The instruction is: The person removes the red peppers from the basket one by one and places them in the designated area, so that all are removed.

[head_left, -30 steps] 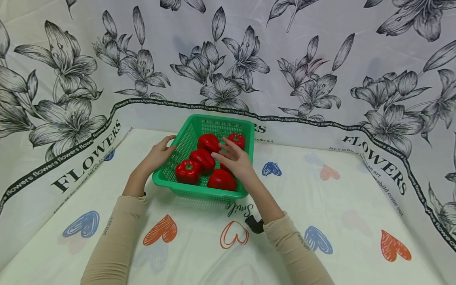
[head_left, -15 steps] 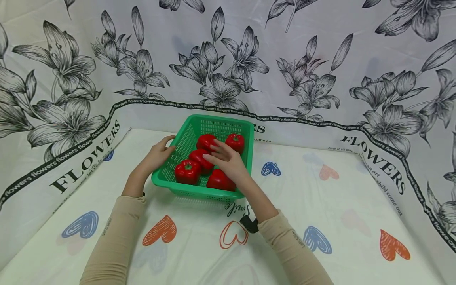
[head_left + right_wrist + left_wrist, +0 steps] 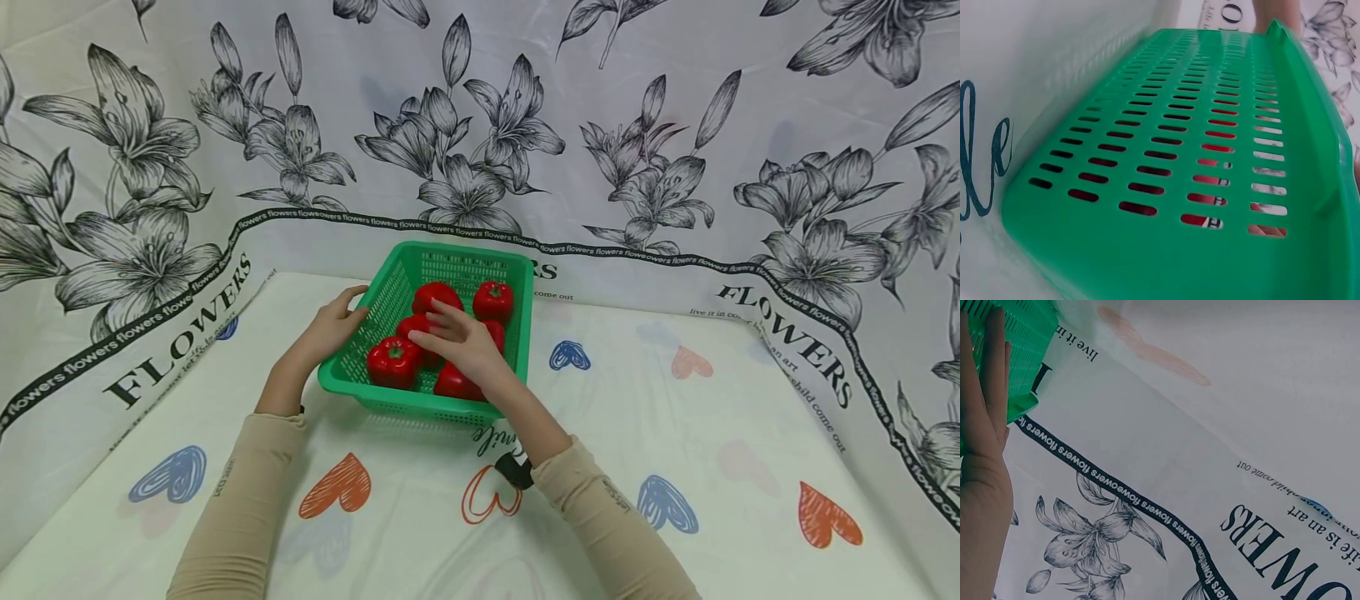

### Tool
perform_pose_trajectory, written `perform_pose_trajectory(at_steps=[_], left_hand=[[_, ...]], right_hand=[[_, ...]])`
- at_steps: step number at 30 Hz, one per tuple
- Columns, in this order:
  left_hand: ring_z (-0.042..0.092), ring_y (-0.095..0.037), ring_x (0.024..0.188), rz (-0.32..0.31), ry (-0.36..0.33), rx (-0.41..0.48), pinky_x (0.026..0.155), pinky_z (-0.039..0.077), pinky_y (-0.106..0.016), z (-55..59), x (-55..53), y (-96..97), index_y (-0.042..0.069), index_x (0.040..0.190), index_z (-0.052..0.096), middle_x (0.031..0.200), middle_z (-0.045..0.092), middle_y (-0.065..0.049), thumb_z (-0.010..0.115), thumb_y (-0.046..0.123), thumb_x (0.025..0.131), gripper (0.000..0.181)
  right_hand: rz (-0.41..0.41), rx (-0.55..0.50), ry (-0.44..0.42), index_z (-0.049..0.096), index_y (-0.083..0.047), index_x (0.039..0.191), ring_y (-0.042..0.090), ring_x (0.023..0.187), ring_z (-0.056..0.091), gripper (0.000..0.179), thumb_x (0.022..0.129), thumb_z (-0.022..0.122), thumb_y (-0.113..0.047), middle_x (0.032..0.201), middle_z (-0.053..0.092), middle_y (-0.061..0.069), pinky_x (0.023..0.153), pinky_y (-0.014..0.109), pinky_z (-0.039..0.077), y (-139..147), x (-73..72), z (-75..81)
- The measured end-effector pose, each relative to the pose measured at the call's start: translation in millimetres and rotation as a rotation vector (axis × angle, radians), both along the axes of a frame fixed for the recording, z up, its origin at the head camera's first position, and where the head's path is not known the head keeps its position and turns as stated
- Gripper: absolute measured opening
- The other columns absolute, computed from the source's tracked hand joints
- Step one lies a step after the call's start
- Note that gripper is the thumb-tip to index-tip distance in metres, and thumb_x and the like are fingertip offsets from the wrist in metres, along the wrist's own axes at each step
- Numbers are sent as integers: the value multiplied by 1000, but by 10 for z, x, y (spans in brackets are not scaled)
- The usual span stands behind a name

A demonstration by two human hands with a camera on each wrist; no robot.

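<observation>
A green perforated plastic basket (image 3: 427, 407) holds several red bell peppers. My left hand (image 3: 332, 325) rests against the basket's left side; in the left wrist view its fingers (image 3: 994, 369) lie straight along the outer wall. Over the peppers, my right hand (image 3: 467, 346) is spread with loosely bent fingers. It partly covers the middle pepper (image 3: 412, 327) and the front right pepper (image 3: 453, 383). Whether its fingertips touch a pepper cannot be told. The front left pepper (image 3: 393, 362) and the back right pepper (image 3: 492, 302) show more fully. Red shows through the basket wall (image 3: 1085, 244) in the right wrist view.
A pale cloth (image 3: 600, 417) printed with hearts covers the surface under the basket. Behind and at the sides rises a flower-printed cloth (image 3: 637, 150), edged by a black lettered band (image 3: 645, 254). A black strap (image 3: 513, 471) is at my right wrist.
My right hand has moved left and slightly toward me over the peppers, uncovering the back right pepper and another one below it. The left hand and the basket stay in place.
</observation>
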State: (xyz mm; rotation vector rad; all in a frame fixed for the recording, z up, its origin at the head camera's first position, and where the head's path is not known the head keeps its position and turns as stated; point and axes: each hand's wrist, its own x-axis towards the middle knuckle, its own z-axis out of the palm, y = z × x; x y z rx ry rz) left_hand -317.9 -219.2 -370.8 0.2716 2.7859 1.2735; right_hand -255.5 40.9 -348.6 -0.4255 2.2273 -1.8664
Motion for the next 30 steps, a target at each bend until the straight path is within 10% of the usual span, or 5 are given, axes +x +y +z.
perform_pose_trajectory(at_steps=[30], left_hand=[[73, -33, 87, -9, -6, 28, 64, 60, -38, 15, 16, 11, 10, 157, 16, 125, 59, -36, 35, 29, 106, 57]], right_hand=[[45, 88, -75, 43, -21, 148, 20, 139, 44, 74, 85, 74, -43, 149, 50, 1, 110, 45, 42, -219, 11, -49]])
